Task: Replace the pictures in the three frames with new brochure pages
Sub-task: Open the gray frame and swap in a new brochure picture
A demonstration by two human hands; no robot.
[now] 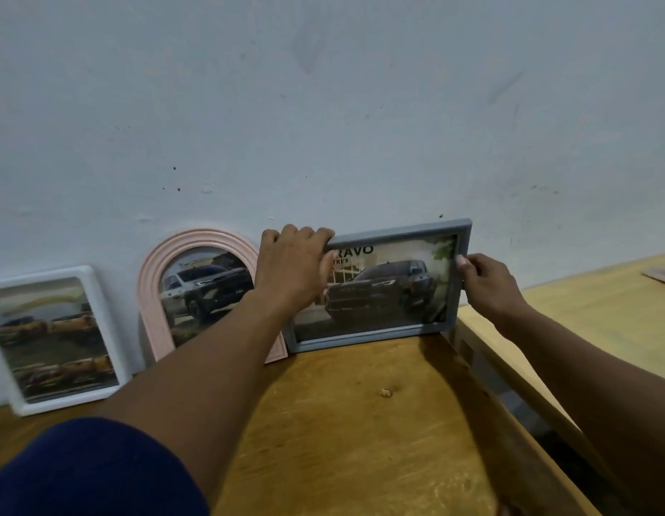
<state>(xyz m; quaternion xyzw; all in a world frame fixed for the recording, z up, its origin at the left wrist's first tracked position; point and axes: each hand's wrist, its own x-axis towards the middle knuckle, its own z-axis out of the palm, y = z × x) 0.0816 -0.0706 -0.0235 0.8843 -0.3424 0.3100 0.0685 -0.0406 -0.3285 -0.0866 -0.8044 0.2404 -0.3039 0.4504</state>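
Note:
A grey rectangular frame [383, 335] with a dark pickup-truck brochure page stands on the wooden table [342, 422], leaning against the wall. My left hand [293, 266] grips its top left corner, fingers curled over the upper edge. My right hand [487, 284] pinches its right edge. To the left stands a pink arched frame [152, 292] with a white truck picture, partly hidden by my left arm. A white rectangular frame [100, 303] with yellow vehicles leans at the far left.
The pale wall [323, 124] rises right behind the frames. A second, lighter wooden table [602, 310] stands to the right across a narrow gap, with a flat pinkish item [662, 273] at its far edge.

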